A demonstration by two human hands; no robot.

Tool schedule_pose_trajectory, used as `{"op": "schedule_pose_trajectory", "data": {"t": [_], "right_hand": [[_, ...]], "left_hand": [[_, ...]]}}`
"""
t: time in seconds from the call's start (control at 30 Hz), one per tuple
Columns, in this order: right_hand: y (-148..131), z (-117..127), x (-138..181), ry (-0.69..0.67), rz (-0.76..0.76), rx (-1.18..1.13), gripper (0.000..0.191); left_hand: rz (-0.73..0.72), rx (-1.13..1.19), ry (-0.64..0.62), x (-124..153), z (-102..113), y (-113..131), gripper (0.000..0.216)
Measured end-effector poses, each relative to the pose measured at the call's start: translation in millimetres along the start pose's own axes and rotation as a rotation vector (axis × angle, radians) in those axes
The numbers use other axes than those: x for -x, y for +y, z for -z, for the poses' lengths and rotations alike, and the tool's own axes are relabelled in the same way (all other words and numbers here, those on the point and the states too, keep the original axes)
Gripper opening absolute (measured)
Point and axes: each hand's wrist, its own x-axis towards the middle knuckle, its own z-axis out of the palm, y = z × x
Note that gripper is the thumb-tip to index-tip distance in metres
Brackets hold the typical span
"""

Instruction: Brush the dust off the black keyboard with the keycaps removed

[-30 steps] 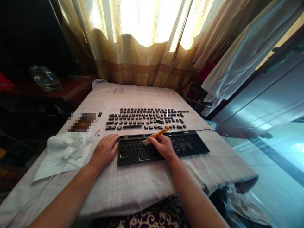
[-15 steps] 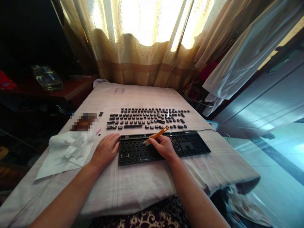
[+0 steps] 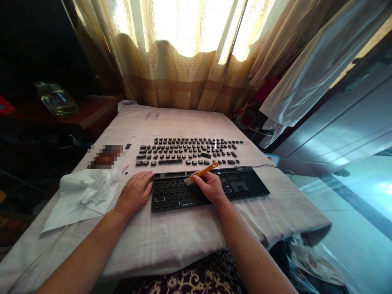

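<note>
A black keyboard [image 3: 171,203] with its keycaps removed lies on the cloth, its small key posts exposed. In my right hand [image 3: 212,188] is a slim brush [image 3: 206,169] with an orange handle, pinched between thumb and fingers and tilted up to the right. Its pale bristles touch the left-middle part of the keyboard. My left hand [image 3: 135,191] lies palm down at the keyboard's left end, fingers stretched out with their tips at its edge. Loose black keycaps [image 3: 171,156], set out in rows, sit just behind the keyboard, among them a long space bar [image 3: 170,161].
White tissue [image 3: 76,196] lies crumpled at left, near a blurred-out item [image 3: 107,157]. A small black-and-clear tool [image 3: 128,146] rests behind it. The keyboard's cable [image 3: 260,165] runs off right. A cloth-covered table [image 3: 171,245] holds everything; curtains [image 3: 183,81] hang behind.
The whole view has shifted slightly. The brush handle leans a little lower to the right, its bristles staying on nearly the same spot. My left hand keeps its place at the keyboard's edge.
</note>
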Motion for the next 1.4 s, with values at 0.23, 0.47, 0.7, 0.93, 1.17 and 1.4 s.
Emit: {"op": "schedule_pose_trajectory", "data": {"t": [0.23, 0.47, 0.7, 0.93, 1.17, 1.4], "right_hand": [[-5.3, 2.6, 1.2, -0.021, 0.092, 0.145, 0.019], [-5.9, 4.3, 1.6, -0.083, 0.07, 0.13, 0.018], [-2.2, 1.4, 1.1, -0.05, 0.02, -0.038, 0.027], [-9.9, -2.0, -2.2, 0.057, -0.001, -0.017, 0.032], [-11.5, -10.1, -0.9, 0.055, 0.02, 0.011, 0.025], [-8.7, -12.3, 2.1, 0.03, 0.076, 0.067, 0.023]], "left_hand": [[-0.004, 0.0, -0.002, -0.4, 0.7, 0.0, 0.041], [0.001, -0.008, -0.004, 0.0, -0.3, -1.5, 0.04], [-0.002, -0.001, 0.003, 0.2, -0.8, -2.6, 0.04], [0.005, 0.012, 0.002, 0.1, -0.3, -1.2, 0.041], [0.012, 0.015, 0.001, 0.4, 0.2, -1.0, 0.04], [0.002, 0.013, 0.01, -0.5, 1.3, 0.2, 0.041]]}}
